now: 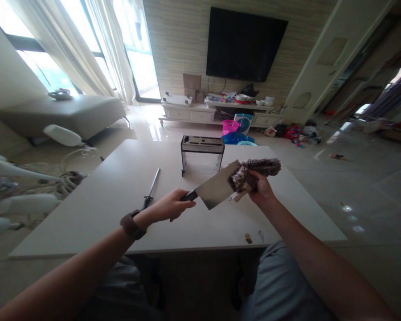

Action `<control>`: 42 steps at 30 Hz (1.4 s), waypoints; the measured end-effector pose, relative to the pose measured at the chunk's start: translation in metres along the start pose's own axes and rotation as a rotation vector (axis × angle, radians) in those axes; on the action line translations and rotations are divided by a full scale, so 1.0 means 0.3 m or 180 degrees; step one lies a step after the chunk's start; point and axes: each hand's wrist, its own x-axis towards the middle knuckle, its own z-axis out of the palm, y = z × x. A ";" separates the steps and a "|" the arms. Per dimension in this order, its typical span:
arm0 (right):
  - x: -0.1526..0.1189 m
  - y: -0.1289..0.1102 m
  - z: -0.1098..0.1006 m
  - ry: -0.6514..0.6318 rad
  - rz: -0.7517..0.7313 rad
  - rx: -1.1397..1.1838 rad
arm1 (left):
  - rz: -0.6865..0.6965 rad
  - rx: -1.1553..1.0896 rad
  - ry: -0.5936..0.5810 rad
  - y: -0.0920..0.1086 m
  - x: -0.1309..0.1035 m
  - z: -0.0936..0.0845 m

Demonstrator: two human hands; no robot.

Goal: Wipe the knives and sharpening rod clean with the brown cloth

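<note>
My left hand [174, 205] grips the black handle of a cleaver [217, 187], whose broad blade points right and slightly up over the table. Bunched in my right hand [261, 188] is a brown and white fluffy cloth [245, 176], which covers the far end of the blade. On the table beyond the cleaver stands a knife block [203, 143] with a slotted dark top and clear sides. Left of it lies a sharpening steel [153, 185], its black handle partly behind my left wrist.
The white table [110, 200] spans the space before my knees. Two small items, one a yellow figure sticker [247, 238], lie near its front edge. Lamp arms with white shades [63, 135] stand at left. Beyond the table are a pink basket [230, 126] and a TV cabinet [187, 113].
</note>
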 end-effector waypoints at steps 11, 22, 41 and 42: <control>-0.028 0.026 0.031 -0.0209 0.0225 -0.0170 | 0.0011 0.0062 0.0000 0.027 0.031 0.004; 0.006 -0.006 -0.007 -0.0113 -0.0165 -0.0044 | 0.0071 -0.0004 -0.0104 0.056 0.042 0.022; -0.032 0.023 0.034 -0.0239 -0.0018 -0.0030 | 0.0147 -0.0707 0.0338 0.025 0.033 0.024; -0.033 0.026 0.040 -0.0245 -0.0017 -0.0021 | 0.0180 -0.0743 0.0371 0.032 0.035 0.029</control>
